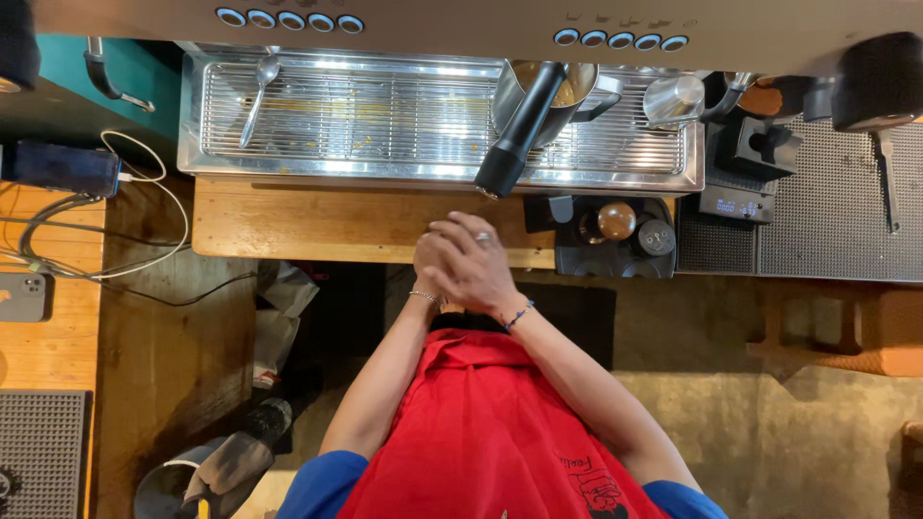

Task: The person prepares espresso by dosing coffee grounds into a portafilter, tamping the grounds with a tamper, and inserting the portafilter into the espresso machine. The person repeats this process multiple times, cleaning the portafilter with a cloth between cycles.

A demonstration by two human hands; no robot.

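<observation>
My right hand (pixel 473 259) lies folded over my left hand (pixel 430 274), the two pressed together in front of my red apron (pixel 490 423) with nothing visibly held, though I cannot tell if something small sits between the palms. Nearest, just ahead and to the right, is the black handle (pixel 519 130) sticking out over the steel drip tray (pixel 385 120); it looks stiff and heavy, best gripped round its thick lower end. Beyond my hands lies the wooden surface (pixel 317 221), a spoon (pixel 258 96) far left, a tamper (pixel 615 221) to the right.
</observation>
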